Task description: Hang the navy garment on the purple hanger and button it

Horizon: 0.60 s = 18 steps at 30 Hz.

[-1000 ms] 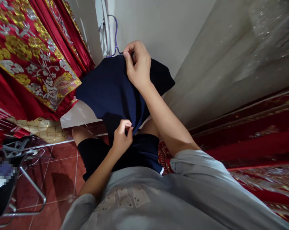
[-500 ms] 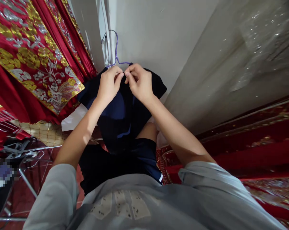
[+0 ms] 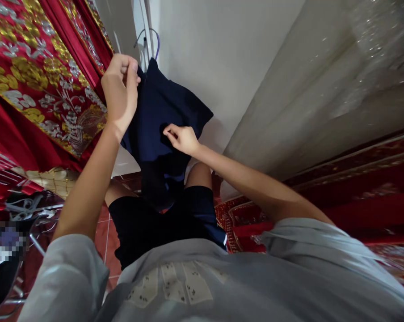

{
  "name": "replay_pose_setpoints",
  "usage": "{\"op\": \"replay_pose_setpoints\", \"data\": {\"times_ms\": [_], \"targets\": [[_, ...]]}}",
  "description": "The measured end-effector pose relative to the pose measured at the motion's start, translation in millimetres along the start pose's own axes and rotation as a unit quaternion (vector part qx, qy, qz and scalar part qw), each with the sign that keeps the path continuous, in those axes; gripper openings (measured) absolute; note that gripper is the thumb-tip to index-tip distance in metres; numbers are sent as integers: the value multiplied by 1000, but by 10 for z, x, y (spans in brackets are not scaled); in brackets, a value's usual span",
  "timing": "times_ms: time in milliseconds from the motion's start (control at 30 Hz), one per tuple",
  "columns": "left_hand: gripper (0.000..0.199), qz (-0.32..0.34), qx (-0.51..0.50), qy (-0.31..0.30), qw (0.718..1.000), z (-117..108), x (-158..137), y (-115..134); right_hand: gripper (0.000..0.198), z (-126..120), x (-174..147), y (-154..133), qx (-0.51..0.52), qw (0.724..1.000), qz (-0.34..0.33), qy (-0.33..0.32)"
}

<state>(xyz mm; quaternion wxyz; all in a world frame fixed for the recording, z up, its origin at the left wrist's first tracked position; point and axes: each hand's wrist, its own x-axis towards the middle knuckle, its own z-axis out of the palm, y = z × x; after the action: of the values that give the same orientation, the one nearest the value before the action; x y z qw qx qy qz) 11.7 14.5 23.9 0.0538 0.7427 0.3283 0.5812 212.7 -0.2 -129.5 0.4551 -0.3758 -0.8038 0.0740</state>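
A dark navy garment [image 3: 162, 98] hangs in front of me from a purple wire hanger [image 3: 158, 44], its lower end reaching down between my knees. My left hand [image 3: 119, 87] is raised at the garment's upper left edge, fingers curled in and thumb against them. Whether cloth is caught between those fingertips does not show clearly. Lower down, my right hand [image 3: 183, 139] is in front of the garment's middle, thumb and fingers pinched together. Anything in that pinch is too small to see, and a dark shadow falls on the cloth beside it.
White pipes [image 3: 147, 31] run down the wall at the hanger. Red cloth with gold and silver embroidery [image 3: 44, 85] hangs at left. A plastic-covered surface [image 3: 299, 89] slopes along the right, above a red patterned textile [image 3: 349, 192]. A metal-legged stand [image 3: 37, 243] is lower left.
My hands have come apart from the garment's neck: the left moved left and up, the right moved down. The garment has turned and shows a broader navy side; the hanger is mostly hidden.
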Motion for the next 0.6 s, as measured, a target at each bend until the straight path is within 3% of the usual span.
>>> {"op": "replay_pose_setpoints", "data": {"times_ms": [100, 167, 333, 467, 600], "targets": [[22, -18, -33, -83, 996, -57, -128, 52, 30, 1, 98, -246, 86, 995, 27, 43], [30, -15, -47, -104, 993, -15, -244, 34, 38, -53, 279, -407, 161, 983, 61, 62], [40, 0, -60, -74, 995, 95, -346, -40, 49, -231, 602, -574, 272, 956, 98, 43], [50, 55, -26, -104, 993, 153, -404, -21, 49, -356, 534, -565, 302, 947, 112, 18], [46, 46, -26, -47, 997, 225, -364, -129, 42, -358, 385, -510, 328, 927, 177, -39]]}}
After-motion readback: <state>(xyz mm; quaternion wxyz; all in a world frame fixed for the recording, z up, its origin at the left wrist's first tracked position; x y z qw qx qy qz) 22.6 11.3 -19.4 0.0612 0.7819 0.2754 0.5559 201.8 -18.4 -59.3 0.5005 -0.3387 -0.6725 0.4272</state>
